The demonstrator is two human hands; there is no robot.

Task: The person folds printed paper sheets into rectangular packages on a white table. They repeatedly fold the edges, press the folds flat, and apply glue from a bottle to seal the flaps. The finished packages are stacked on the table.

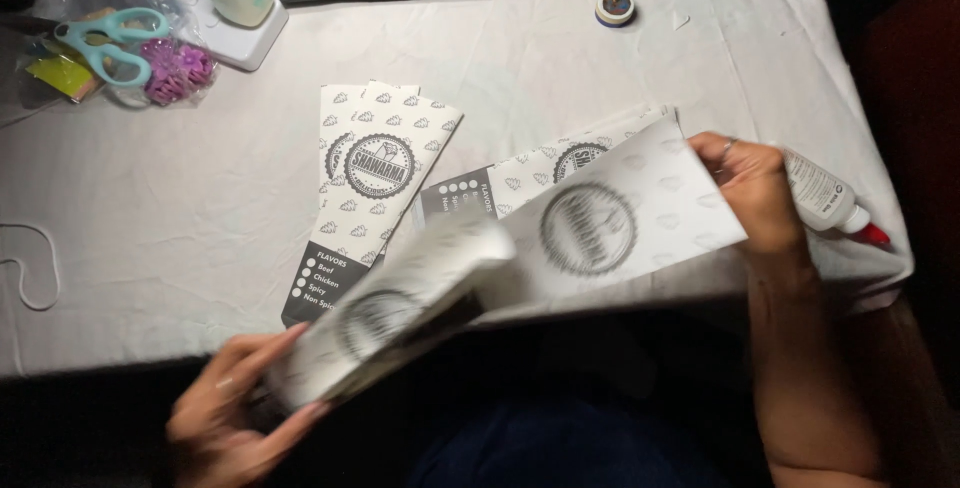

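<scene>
Two hands: both grip one long white printed paper sheet over the table's near edge.
Left hand: I see it pinching the curled, blurred near end, below the near edge.
Right hand: fingers closed on the far end, near the right edge — just beside a white glue bottle with a red tip.
Handling: I judge the sheet light, floppy, easily creased — best held by its two ends.
Flat on the white tablecloth: more printed paper sleeves, mid-table.
Far left corner: teal-handled scissors.
Far edge: small round tin.
</scene>
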